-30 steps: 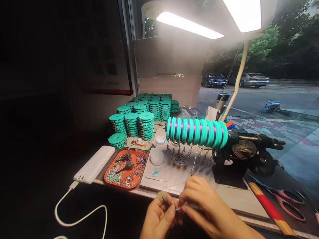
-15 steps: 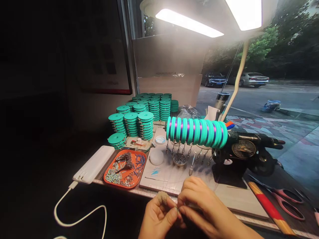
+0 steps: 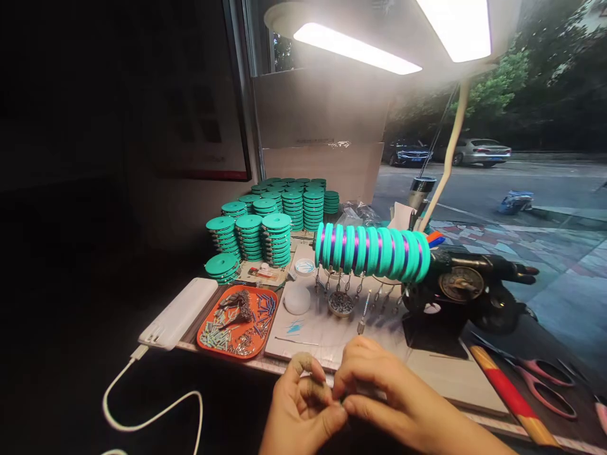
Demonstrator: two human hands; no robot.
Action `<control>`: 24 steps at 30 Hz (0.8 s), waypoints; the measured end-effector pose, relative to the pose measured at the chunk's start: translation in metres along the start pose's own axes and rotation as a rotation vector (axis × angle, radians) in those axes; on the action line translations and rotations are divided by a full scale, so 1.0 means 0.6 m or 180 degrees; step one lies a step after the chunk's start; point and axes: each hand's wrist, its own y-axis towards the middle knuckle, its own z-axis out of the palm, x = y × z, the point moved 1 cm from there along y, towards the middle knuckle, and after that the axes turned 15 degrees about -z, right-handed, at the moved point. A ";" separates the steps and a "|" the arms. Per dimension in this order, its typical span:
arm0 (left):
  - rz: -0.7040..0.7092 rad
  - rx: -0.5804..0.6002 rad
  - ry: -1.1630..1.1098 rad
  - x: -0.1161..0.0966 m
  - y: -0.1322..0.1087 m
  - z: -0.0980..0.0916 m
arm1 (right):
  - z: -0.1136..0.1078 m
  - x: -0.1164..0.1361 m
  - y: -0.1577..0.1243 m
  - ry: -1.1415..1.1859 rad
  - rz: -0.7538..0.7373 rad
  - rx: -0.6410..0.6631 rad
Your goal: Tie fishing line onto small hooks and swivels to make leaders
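Note:
At the front edge of the table my left hand [image 3: 303, 407] and my right hand [image 3: 386, 385] meet, their fingertips pinched close together. Whatever lies between them is too small to make out. The index finger of my left hand is wrapped in a pale covering and arches up. Just beyond my hands, a small metal-ended piece [image 3: 361, 325] hangs beneath a row of turquoise foam line spools [image 3: 372, 251]. The spools are mounted on a dark winding machine [image 3: 459, 284], with purple line between their rims and several small metal swivels dangling below.
An orange tray [image 3: 203, 338] holds small tubes and metal bits. Near it are a white power bank [image 3: 180, 313], a round white container [image 3: 297, 300] and a bowl of metal beads [image 3: 341, 304]. Stacked turquoise spools [image 3: 249, 237] stand behind. Scissors [image 3: 545, 385] and a red-banded stick [image 3: 509, 388] lie right.
My left index finger has lifted and opened away from the pinch. My right hand has shifted slightly left, its fingertips still against the left thumb.

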 end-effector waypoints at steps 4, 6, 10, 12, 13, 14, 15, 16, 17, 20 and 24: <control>-0.0129 0.0163 0.0160 -0.008 0.001 0.000 | -0.005 -0.002 0.000 0.0119 -0.0160 0.0037; -0.0194 0.0280 0.0176 -0.010 0.002 0.000 | -0.006 -0.003 -0.002 0.0114 -0.0195 0.0011; -0.0382 0.0454 0.0289 -0.004 0.004 -0.008 | -0.003 -0.007 -0.007 0.0066 -0.0232 -0.0223; -0.0455 0.0588 0.0467 0.000 0.007 -0.014 | -0.002 -0.010 -0.009 0.0010 -0.0279 -0.0295; -0.0382 0.0634 0.0622 0.002 0.009 -0.016 | -0.001 -0.011 -0.010 -0.0039 -0.0305 -0.0300; -0.0231 0.0637 0.0809 0.002 0.011 -0.018 | 0.000 -0.013 -0.010 -0.0100 -0.0335 -0.0301; -0.0031 0.0590 0.0998 0.001 0.013 -0.018 | 0.001 -0.014 -0.010 -0.0161 -0.0372 -0.0304; 0.0171 0.0502 0.1166 -0.001 0.014 -0.018 | 0.003 -0.015 -0.010 -0.0215 -0.0406 -0.0320; 0.0307 0.0410 0.1283 -0.003 0.015 -0.017 | 0.004 -0.017 -0.009 -0.0255 -0.0434 -0.0344; 0.0280 0.0289 0.1261 -0.007 0.016 -0.011 | 0.009 -0.019 -0.010 -0.0264 -0.0507 -0.0424; 0.0070 0.0295 0.1141 -0.008 0.015 -0.007 | 0.015 -0.019 -0.010 -0.0083 -0.0479 -0.0520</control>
